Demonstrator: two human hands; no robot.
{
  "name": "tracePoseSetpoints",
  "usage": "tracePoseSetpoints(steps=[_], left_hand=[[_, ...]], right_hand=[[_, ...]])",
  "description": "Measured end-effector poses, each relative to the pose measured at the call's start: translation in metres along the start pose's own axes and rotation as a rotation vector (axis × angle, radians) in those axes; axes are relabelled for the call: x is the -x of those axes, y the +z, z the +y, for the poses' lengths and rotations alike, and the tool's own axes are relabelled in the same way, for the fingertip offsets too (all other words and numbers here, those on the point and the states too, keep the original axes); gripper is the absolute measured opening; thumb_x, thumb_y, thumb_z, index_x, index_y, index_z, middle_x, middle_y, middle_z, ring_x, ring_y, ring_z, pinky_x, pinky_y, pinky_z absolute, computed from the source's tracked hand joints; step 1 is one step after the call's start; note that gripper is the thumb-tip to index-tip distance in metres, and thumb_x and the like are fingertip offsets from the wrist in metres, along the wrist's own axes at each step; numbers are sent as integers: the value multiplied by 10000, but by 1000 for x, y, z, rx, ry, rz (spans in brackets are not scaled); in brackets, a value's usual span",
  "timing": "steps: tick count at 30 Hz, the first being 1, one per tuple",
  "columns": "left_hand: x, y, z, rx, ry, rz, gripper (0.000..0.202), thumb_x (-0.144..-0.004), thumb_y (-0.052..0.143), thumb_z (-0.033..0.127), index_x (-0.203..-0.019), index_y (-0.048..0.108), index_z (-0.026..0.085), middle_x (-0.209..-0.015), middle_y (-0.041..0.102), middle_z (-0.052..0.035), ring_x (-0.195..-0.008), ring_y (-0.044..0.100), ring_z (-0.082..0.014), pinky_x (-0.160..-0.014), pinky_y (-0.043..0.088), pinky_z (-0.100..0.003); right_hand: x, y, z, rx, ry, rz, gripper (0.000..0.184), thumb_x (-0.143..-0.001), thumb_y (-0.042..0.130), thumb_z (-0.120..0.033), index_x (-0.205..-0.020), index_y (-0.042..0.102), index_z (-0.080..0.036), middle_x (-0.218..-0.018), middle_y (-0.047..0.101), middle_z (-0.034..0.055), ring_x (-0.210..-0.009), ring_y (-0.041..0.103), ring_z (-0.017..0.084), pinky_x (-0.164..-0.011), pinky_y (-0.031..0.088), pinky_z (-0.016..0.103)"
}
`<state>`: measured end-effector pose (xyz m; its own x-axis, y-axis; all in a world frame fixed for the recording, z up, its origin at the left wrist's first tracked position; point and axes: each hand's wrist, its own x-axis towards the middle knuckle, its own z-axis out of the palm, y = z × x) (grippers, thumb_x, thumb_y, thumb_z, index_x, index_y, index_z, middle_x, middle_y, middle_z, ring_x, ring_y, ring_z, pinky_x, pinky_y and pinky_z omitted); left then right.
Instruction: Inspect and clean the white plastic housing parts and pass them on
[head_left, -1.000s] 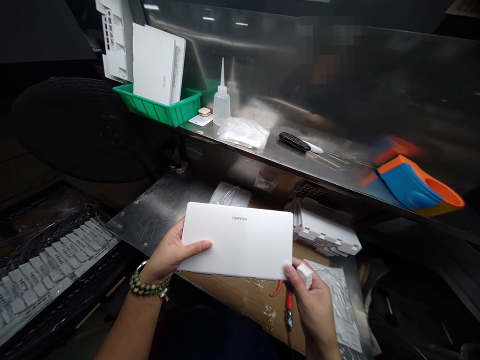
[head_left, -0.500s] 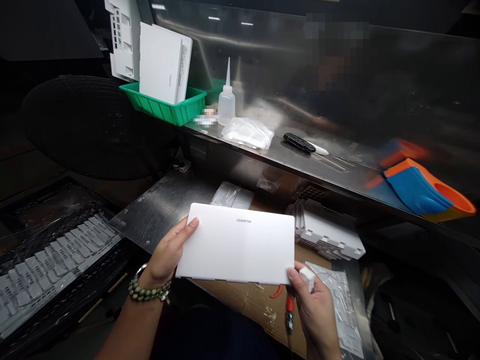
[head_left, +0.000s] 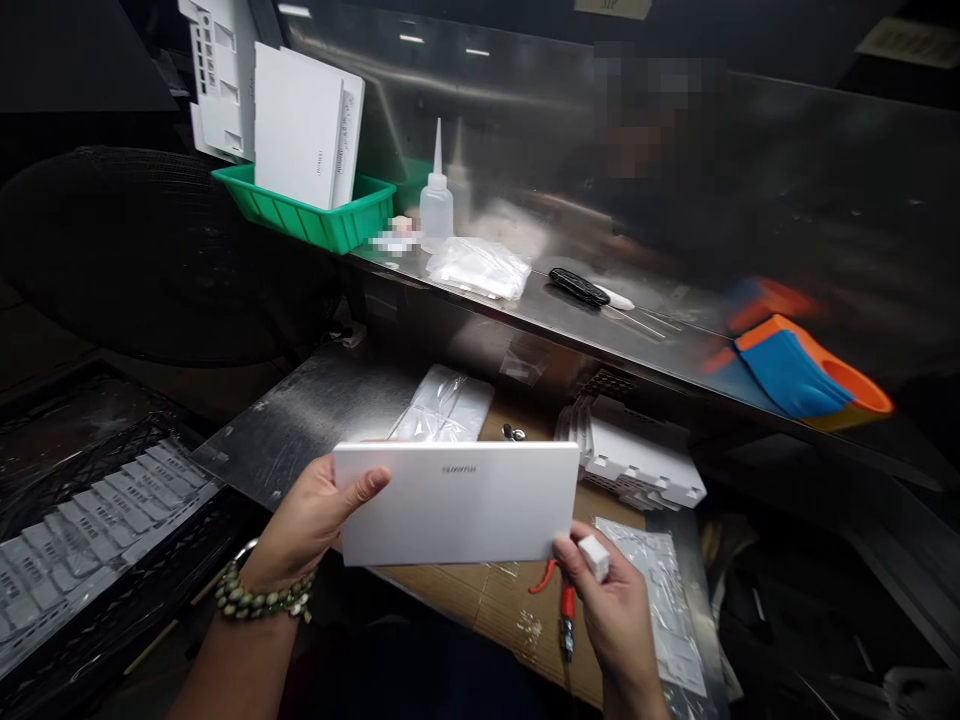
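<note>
A white plastic cover (head_left: 454, 515) with small HUAWEI lettering is held up in front of me, its long edge level. My left hand (head_left: 311, 515) grips its left end, thumb on the face and fingers behind. At the lower right corner my right hand (head_left: 604, 590) pinches it between thumb and fingers. A small white block (head_left: 595, 558), perhaps foam or eraser, is tucked in the fingers of that same hand. Below the cover, a red-handled tool (head_left: 568, 610) lies on a cardboard sheet (head_left: 480, 600).
Stacked white housings (head_left: 645, 455) and bagged parts (head_left: 664, 610) are at the right. A black crate (head_left: 75, 400) of white parts stands left. On the metal shelf (head_left: 540, 315) are a green bin (head_left: 330, 225), a squeeze bottle (head_left: 436, 212), a coiled black cable (head_left: 577, 288) and a blue-orange holder (head_left: 802, 370).
The cover has tilted, so its top edge now shows as a rim and its face looks narrower. Both hands moved slightly left and down in view. The camera has shifted a little too.
</note>
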<state>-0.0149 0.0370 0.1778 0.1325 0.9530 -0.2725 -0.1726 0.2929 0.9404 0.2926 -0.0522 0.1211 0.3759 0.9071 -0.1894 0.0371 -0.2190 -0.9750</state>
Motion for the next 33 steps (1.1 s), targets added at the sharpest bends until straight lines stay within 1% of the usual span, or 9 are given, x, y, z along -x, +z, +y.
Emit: tracePoseSetpoints(steps=[4,8,15,19,21,24,26,29,33], left_hand=[[-4,-4,-13,-211,289,-36,117,-777,867,364,-873,843,302,-883,821,-22,-888,771,-232,-799,626,-257],[-5,3,-15,-357,455,-117,134,-815,833,321,-947,845,333,-1024,825,-35,-997,767,-263,-917,617,-324],[-3,29,-1,-405,445,-184,101,-830,825,298,-926,848,320,-958,826,-55,-1034,756,-309,-1084,522,-463],[-4,29,2,-376,427,-268,98,-866,790,294,-944,847,309,-994,824,-65,-987,762,-292,-1147,440,-476],[-4,27,1,-374,438,-293,130,-879,770,380,-952,848,306,-974,825,-75,-1050,744,-300,-1210,345,-485],[-4,29,-5,-324,491,-259,516,-798,656,738,-881,856,269,-1089,802,-126,-1330,584,-358,-1290,106,-489],[-6,38,-13,-59,434,-120,712,-780,515,864,-957,842,258,-1338,709,-118,-1474,419,-361,-1290,120,-477],[-13,54,-27,565,114,17,593,-974,435,693,-1310,688,275,-1533,563,-79,-1505,387,-296,-1241,294,-465],[-30,58,-34,900,-188,-250,705,-991,440,606,-1483,498,104,-1490,573,-224,-1448,463,-376,-1206,344,-548]], right_hand=[[-4,-7,-6,93,-158,73,351,-839,769,-510,-1097,792,-273,-1155,724,69,-1102,636,247,-943,502,357],[-10,-19,-8,-2,-117,157,345,-904,699,-532,-1042,748,-220,-783,661,13,-723,589,151,-671,472,273],[-20,-7,-27,-273,34,40,522,-901,675,-603,-1256,641,-221,-588,513,-56,-534,403,96,-513,344,200],[-23,1,-28,-338,134,-36,469,-865,694,-629,-1057,679,-202,-590,524,-39,-516,360,89,-506,357,205],[-23,5,-26,-347,148,-27,406,-867,701,-604,-933,667,-204,-606,523,-33,-536,364,93,-516,368,202],[-21,12,-26,-385,117,39,328,-880,703,-528,-824,627,-214,-630,477,-39,-577,376,101,-527,355,196],[-20,16,-26,-434,43,93,290,-885,696,-468,-778,585,-223,-669,463,-39,-606,401,112,-549,364,213],[-20,17,-22,-432,-77,154,247,-891,673,-403,-760,546,-236,-683,463,-38,-615,427,135,-575,363,259],[-24,6,-12,-384,-122,187,258,-851,702,-393,-732,542,-230,-679,459,-33,-618,424,140,-589,337,289]])
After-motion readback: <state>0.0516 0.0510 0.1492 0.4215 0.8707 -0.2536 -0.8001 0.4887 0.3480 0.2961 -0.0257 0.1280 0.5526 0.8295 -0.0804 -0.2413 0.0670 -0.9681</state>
